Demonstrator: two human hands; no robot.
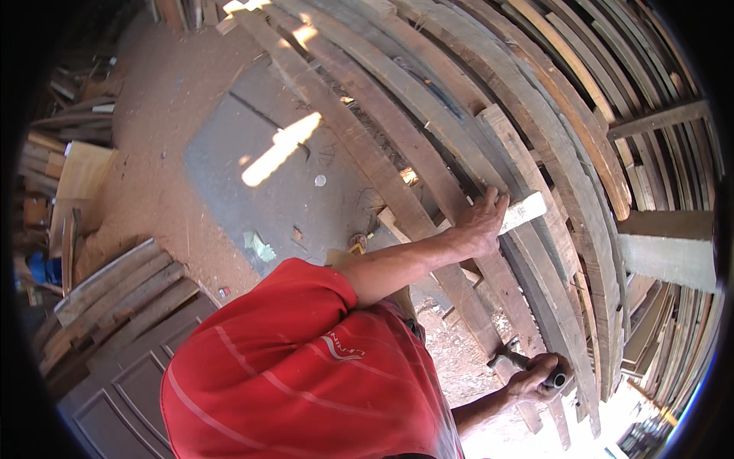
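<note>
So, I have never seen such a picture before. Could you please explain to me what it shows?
There is no robot here: a person in a red shirt uses two bare hands. A wide fisheye camera on the person's head looks down, so straight edges bend near the rim. The left hand is at a short pale piece of wood lying across long planks; whether it grips the piece is hard to tell. The right hand holds a dark hammer-like tool. More boards lie at the left.
</note>
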